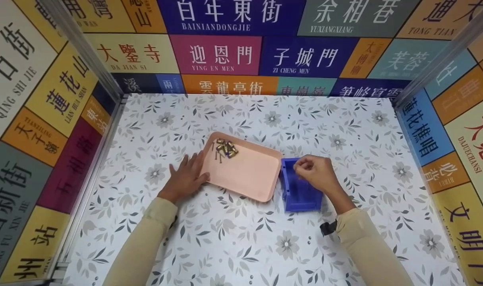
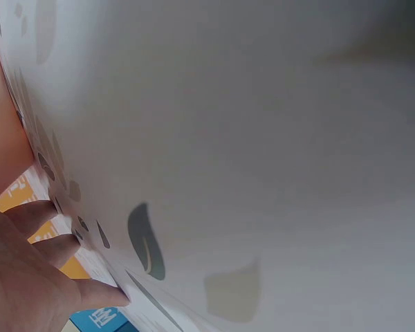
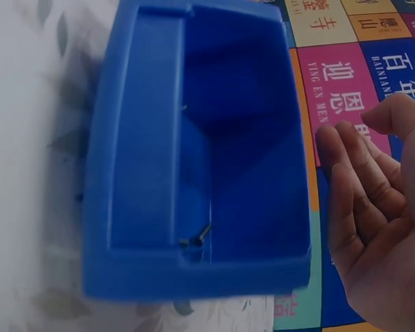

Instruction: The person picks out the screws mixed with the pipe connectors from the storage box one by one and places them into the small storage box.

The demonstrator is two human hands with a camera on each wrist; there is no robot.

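Observation:
My left hand (image 1: 184,177) lies with fingers spread against the left edge of a pink tray (image 1: 245,171), its fingertips right at the rim. Several short brass cylinders (image 1: 227,148) and some thin screws (image 1: 220,157) sit in the tray's far left corner. Just right of the tray stands a blue plastic bin (image 1: 303,196). Over its far end hovers my right hand (image 1: 316,171), fingers loosely bent. In the right wrist view, thumb and fingers are apart with nothing between them. At least one small dark screw (image 3: 199,238) is inside the bin.
A white tabletop (image 1: 225,242) with a grey leaf and flower print lies under everything. Colourful panels with street names (image 1: 221,55) wall in the back and both sides. A dark band (image 1: 328,228) is at the right wrist.

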